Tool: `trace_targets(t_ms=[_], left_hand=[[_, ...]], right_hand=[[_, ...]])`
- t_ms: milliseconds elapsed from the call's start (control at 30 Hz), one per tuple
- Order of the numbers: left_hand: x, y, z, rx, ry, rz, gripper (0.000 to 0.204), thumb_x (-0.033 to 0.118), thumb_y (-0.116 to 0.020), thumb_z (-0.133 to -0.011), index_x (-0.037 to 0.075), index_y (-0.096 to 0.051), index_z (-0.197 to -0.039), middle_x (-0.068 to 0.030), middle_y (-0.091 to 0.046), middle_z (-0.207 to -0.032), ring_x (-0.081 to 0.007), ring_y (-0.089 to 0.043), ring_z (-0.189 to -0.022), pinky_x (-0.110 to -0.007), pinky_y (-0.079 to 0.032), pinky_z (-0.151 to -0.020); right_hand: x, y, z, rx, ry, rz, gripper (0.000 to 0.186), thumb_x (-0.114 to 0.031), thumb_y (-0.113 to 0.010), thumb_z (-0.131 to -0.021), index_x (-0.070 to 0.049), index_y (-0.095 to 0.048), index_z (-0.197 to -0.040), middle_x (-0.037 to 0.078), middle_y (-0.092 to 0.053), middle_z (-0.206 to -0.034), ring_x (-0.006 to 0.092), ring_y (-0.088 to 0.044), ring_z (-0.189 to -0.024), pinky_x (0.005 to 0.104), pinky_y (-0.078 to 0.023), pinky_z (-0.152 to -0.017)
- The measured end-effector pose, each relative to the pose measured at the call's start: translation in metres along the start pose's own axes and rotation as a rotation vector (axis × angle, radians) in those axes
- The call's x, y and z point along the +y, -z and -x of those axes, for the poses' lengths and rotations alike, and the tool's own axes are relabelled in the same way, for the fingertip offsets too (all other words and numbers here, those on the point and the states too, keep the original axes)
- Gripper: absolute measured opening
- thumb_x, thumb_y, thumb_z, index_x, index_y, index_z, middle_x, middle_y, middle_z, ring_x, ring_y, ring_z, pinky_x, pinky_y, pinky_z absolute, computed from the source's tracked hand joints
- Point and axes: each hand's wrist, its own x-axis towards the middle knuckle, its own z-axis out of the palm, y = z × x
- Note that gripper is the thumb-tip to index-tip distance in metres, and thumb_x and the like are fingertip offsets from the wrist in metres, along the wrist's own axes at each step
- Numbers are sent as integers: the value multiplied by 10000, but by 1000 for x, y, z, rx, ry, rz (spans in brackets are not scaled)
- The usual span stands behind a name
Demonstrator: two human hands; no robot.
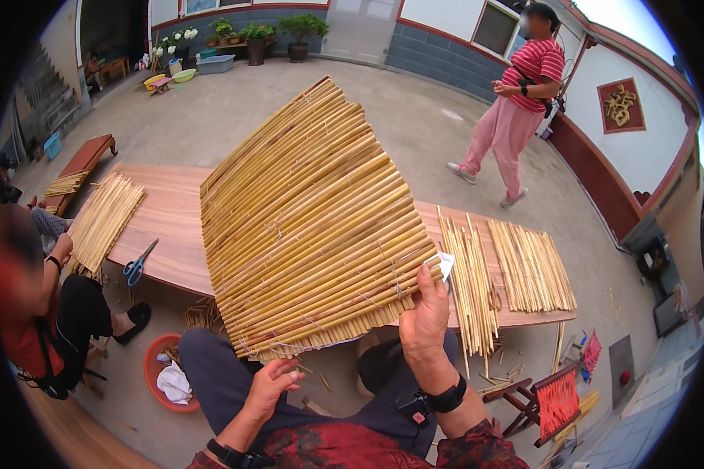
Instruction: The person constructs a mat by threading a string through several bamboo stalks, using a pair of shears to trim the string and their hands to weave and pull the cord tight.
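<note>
Right now, right hand (425,313) grips lower right edge of woven reed mat (313,227), held raised over wooden table (172,219). Left hand (272,384) loosely curled, empty, under mat's bottom edge. Blue scissors (138,264) on table.

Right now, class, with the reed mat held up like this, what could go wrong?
1. The woven reed mat is held only at one edge by the right hand; it may sag or slip.
2. Loose string trails near the left hand; a snag might loosen the binding.
3. Loose reeds overhang the wooden table edge and could fall.
</note>
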Motion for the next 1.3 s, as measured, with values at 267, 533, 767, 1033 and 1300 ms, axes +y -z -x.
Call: trace_targets(t_ms=[267, 533, 767, 1033, 1300], left_hand=[[7, -9, 4, 21, 58, 77, 512, 130, -586, -802, -59, -363, -1221, -194, -412, -1244, -244, -552, -987, -278, -483, -714], [-1, 4, -5, 115, -21, 274, 400, 146, -558, -827, -8, -410, -1166, -137, -435, -1199, -279, -541, -994, -343, -488, -716], [-3, 33, -32, 345, -113, 509, 292, 182, -560, -837, 46, -471, -1079, -62, -517, -1052, -281, -504, -996, -427, -452, -771], [-14, 78, -58, 507, -35, 440, 394, 167, -540, -845, 71, -398, -1200, -92, -374, -1243, -301, -345, -1152, -508, -375, -843], [-42, 37, -56, 309, 489, 345, 447, 315, -478, -879, 62, -374, -1232, -122, -404, -1242, -313, -356, -1173, -536, -334, -901]], right_hand=[[3, 2, -1, 31, -22, 17, 251, -139, -504, -876, -18, -509, -1095, 51, -560, -1045, 143, -524, -959, 291, -412, -864], [28, 35, 5, 68, -69, -46, 255, -132, -486, -883, -12, -488, -1108, 56, -544, -1062, 147, -511, -969, 301, -400, -877], [77, 70, 30, 219, -219, -34, 268, -74, -473, -874, -2, -464, -1132, 71, -515, -1103, 167, -487, -1004, 321, -376, -907], [132, 120, 83, 335, -667, 56, 266, -140, -509, -867, -60, -443, -1112, 61, -500, -1107, 187, -497, -990, 411, -396, -882], [161, 132, 104, 229, -1099, 219, 288, -282, -534, -864, -43, -493, -1020, 63, -547, -907, 175, -555, -808, 337, -495, -712]])
